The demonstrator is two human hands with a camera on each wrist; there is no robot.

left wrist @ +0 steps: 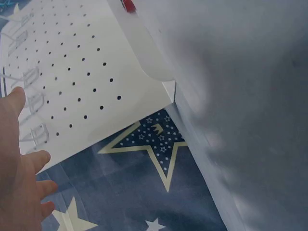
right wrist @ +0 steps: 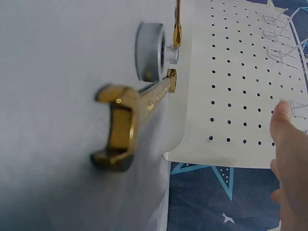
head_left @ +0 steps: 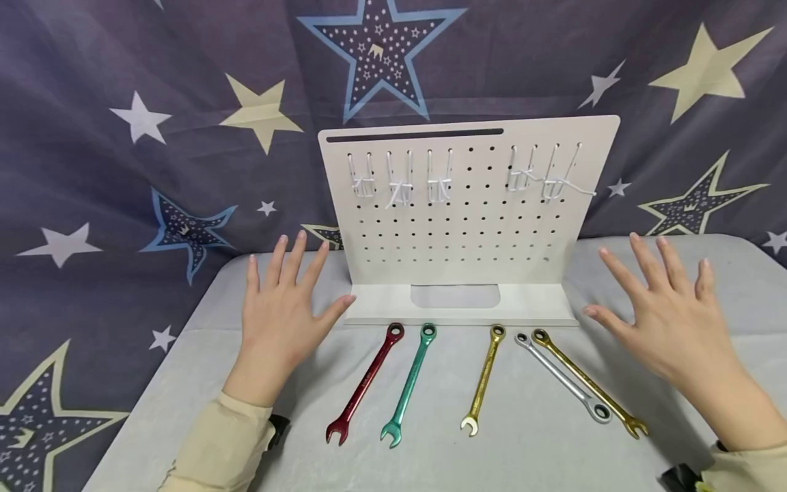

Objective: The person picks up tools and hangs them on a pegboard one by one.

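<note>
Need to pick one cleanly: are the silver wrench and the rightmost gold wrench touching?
Cannot tell. In the head view the silver wrench and gold wrench lie side by side, ring ends almost together, but no clear gap or contact shows.

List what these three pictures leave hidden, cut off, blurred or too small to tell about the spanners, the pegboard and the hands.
- Lettering on the gold spanner: right wrist view, blurred.
- Red spanner: left wrist view, cut off by the top edge; only a tip shows.
- Silver spanner: right wrist view, end-on and blurred.
- Hooks on the pegboard: head view, too small to make out their shape.
- Palms of the left hand and right hand: head view, turned away.
</note>
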